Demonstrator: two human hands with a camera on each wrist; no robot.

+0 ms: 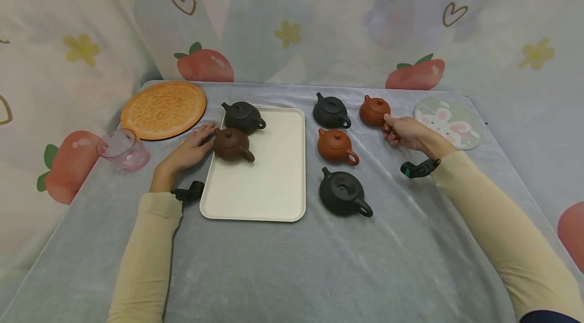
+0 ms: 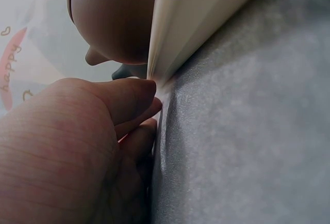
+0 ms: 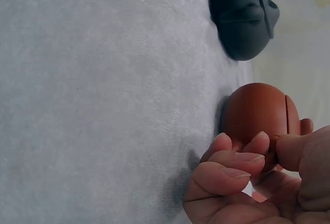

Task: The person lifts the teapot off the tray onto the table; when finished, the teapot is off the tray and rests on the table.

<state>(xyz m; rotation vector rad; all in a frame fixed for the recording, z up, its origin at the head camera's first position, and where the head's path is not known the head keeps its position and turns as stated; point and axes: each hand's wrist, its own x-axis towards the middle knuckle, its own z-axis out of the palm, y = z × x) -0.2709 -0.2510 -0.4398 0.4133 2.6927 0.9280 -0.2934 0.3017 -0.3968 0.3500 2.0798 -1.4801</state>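
- Red-brown teapot (image 1: 374, 110) stands on the grey cloth (image 1: 274, 262) at the far right of the pot cluster; the right hand (image 1: 403, 132) pinches its handle, a grip suited to lifting.
- Brown teapot (image 1: 231, 144) sits on the cream tray (image 1: 269, 196); the left hand (image 1: 191, 149), fingers relaxed, rests at the tray's edge, touching the pot as if steadying it.
- Three more pots stand between the hands.

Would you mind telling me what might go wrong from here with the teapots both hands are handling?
The right hand pinches only the handle of the orange-red teapot, so it might swing or shed its lid when lifted. The left hand touches the brown teapot close to the tray's left edge; a nudge could bump it into the dark teapot beside it.
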